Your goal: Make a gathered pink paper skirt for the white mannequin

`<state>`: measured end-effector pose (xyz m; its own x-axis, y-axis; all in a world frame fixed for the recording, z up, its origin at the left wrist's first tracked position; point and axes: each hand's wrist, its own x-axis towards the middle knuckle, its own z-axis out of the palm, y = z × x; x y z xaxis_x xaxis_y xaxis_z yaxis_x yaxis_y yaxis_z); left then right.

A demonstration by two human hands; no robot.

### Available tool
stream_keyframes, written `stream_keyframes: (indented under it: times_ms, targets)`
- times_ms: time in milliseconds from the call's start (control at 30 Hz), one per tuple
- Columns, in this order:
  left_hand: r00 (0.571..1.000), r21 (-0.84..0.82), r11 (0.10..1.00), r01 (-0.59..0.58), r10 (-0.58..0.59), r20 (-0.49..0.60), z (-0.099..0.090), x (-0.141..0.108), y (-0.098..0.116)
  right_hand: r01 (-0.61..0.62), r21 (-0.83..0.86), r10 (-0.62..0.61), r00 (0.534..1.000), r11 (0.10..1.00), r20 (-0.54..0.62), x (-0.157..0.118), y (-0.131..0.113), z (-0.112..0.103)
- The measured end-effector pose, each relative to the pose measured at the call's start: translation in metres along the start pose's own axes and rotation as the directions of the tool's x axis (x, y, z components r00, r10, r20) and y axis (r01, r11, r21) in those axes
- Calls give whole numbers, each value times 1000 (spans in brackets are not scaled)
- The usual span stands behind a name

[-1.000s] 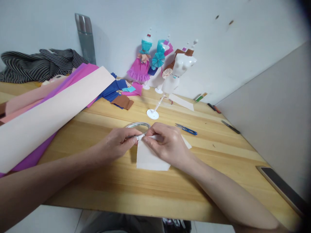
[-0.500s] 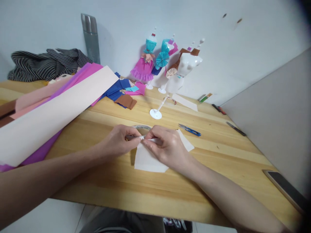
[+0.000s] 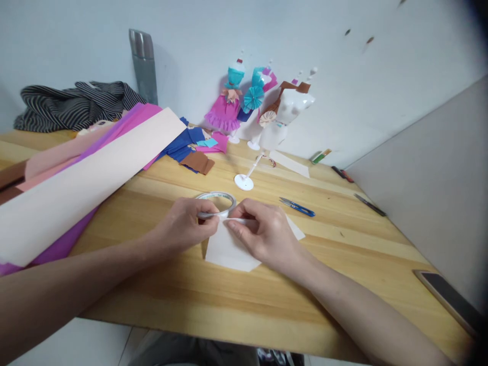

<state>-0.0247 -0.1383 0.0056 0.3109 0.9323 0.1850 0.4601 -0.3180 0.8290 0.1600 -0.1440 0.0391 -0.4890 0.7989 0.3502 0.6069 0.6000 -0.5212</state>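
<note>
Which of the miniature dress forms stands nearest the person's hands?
The dress form with the glossy white chest; its round white base stands just beyond the tape roll, while the others stand farther back, toward the wall.

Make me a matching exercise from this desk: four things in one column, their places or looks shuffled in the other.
Things
1. tape roll
2. white paper
3. snips
4. flask

Places or looks
A. grey with a silvery top
B. pinched in the right hand
C. blue-handled, lying on the table
D. ring-shaped, held in the left hand

Pairs: 1-D, 2-B, 3-C, 4-A
</note>
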Motion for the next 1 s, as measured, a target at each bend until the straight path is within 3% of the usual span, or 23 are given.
stream_keyframes:
  times_ms: [333, 667, 867, 933, 1000]
  targets:
    - [995, 155, 985, -80, 88, -51, 1, -1, 5, 70, 167, -85, 993, 983, 80, -2, -6, 3]
    - [994, 198, 977, -82, 94, -52, 2, -4, 8, 8, 102, -9, 1000, 995, 10, -2, -1, 5]
    - [999, 10, 999, 35, -35, 6, 0, -2, 7, 39, 53, -38, 999, 998, -18, 0, 3, 2]
    - [995, -82, 992, 95, -93, 31, -2, -1, 7, 125, -5, -125, 987, 992, -101, 1, 5, -1]
    - [988, -140, 978, 153, -148, 45, -3, 2, 6, 255, -87, -268, 942, 963, -204, 1, 6, -3]
